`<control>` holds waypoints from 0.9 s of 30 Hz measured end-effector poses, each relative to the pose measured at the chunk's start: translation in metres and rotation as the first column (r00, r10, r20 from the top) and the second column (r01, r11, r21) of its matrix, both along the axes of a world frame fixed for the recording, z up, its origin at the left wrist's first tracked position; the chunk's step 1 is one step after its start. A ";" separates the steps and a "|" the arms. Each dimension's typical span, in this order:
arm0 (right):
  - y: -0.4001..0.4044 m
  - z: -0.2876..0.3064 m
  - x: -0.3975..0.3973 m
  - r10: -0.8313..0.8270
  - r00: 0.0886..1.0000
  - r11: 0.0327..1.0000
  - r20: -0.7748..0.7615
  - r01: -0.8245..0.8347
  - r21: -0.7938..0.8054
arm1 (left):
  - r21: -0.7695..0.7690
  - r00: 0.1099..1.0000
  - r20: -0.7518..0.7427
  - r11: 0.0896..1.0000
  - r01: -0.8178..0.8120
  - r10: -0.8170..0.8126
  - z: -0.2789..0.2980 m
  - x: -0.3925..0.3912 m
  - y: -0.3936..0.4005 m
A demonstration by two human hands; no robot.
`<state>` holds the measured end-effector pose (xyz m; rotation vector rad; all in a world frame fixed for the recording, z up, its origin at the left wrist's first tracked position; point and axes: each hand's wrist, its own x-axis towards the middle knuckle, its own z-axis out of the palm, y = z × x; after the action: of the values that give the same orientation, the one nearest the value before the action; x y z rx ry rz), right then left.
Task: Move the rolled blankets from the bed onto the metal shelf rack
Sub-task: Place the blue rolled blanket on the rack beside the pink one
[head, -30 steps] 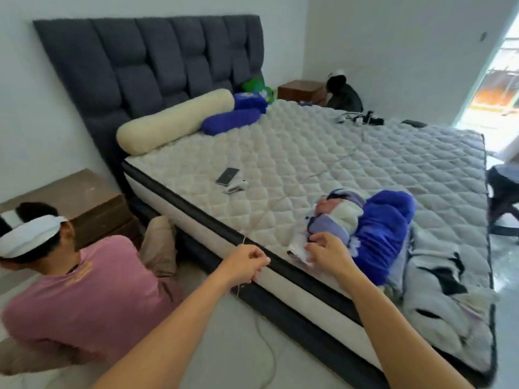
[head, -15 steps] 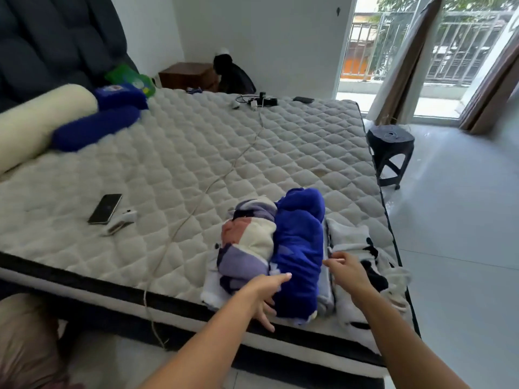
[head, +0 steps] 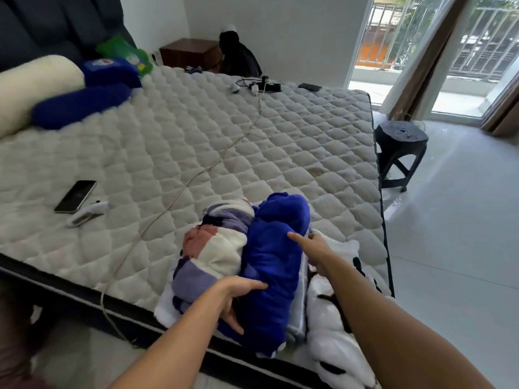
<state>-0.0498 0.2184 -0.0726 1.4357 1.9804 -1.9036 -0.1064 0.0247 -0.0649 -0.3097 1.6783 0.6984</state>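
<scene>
A rolled blue blanket lies at the near edge of the bed. A rolled pastel patchwork blanket lies against its left side. A white blanket with black patches lies to its right. My left hand presses between the two rolls, thumb on top of the blue one and fingers under it. My right hand grips the blue roll's right side, thumb over the top. No metal shelf rack is in view.
A phone and a small white device lie on the mattress at left, with a cable running across it. Cream and blue bolsters lie by the headboard. A black stool stands on the floor to the right.
My view swung right from the person on the floor to the blankets. Both hands moved from the bed edge onto the blue roll and closed around its sides.
</scene>
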 end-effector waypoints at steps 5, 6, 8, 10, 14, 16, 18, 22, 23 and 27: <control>0.005 0.001 -0.012 0.034 0.998 0.990 -0.055 -0.041 -0.133 | -0.027 1.000 -0.014 1.000 0.004 -0.004 -0.004 -0.004 0.005; 0.003 0.002 -0.015 0.022 0.998 0.987 -0.066 -0.032 -0.158 | -0.037 1.000 -0.017 0.999 0.003 -0.003 -0.004 -0.003 0.005; -0.002 0.001 -0.019 -0.007 0.997 0.984 -0.072 -0.006 -0.181 | -0.039 1.000 -0.026 0.999 -0.002 0.001 -0.007 -0.004 0.006; -0.005 -0.004 -0.023 -0.059 0.995 0.973 -0.075 0.041 -0.227 | -0.029 0.999 -0.030 0.999 -0.015 0.014 -0.009 -0.003 0.006; -0.014 -0.003 -0.026 -0.065 0.997 0.965 -0.033 0.054 -0.257 | -0.008 0.996 -0.054 0.998 -0.069 0.068 -0.009 0.001 0.005; -0.015 -0.004 -0.025 -0.055 0.998 0.975 -0.018 0.050 -0.214 | 0.008 0.994 -0.073 0.997 -0.080 0.081 -0.011 0.003 0.004; -0.017 -0.002 -0.022 -0.062 0.998 0.978 -0.028 0.056 -0.203 | 0.013 0.993 -0.096 0.998 -0.067 0.068 -0.013 0.005 0.002; -0.023 0.009 -0.008 -0.148 0.986 0.958 -0.078 0.123 -0.260 | 0.051 0.990 -0.124 0.997 -0.059 0.065 -0.003 0.013 -0.006; -0.025 0.014 -0.004 -0.182 0.978 0.949 -0.106 0.146 -0.280 | 0.075 0.990 -0.124 0.995 -0.065 0.074 0.001 0.016 -0.008; -0.030 0.045 0.011 -0.259 0.948 0.932 -0.187 0.195 -0.304 | 0.200 0.985 -0.120 0.975 -0.095 0.120 0.020 0.025 -0.017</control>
<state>-0.0384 0.1879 -0.0280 1.4811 1.5810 -2.4294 -0.0816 0.0082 -0.0450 -0.2211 1.7115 0.9746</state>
